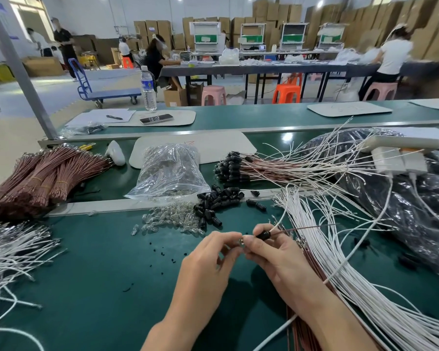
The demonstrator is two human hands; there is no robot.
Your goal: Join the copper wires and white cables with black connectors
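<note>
**Connector held over crowded table (99,254)**

Fingers of the right hand (273,254) clamp a black connector (263,235) trailing copper wire (304,227) and white cable (281,220); those of the left hand (211,254) pinch a silvery part (241,241) at its end. Beyond lie loose connectors (213,202) and glass bulbs (167,220).

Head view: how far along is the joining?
Done: a heap of joined wires with black caps lies behind. In hand: right hand and left hand pinch one black plastic connector, wires trailing from it. Left: bundled copper-brown wires, loose white cables, loose black connectors.
</note>
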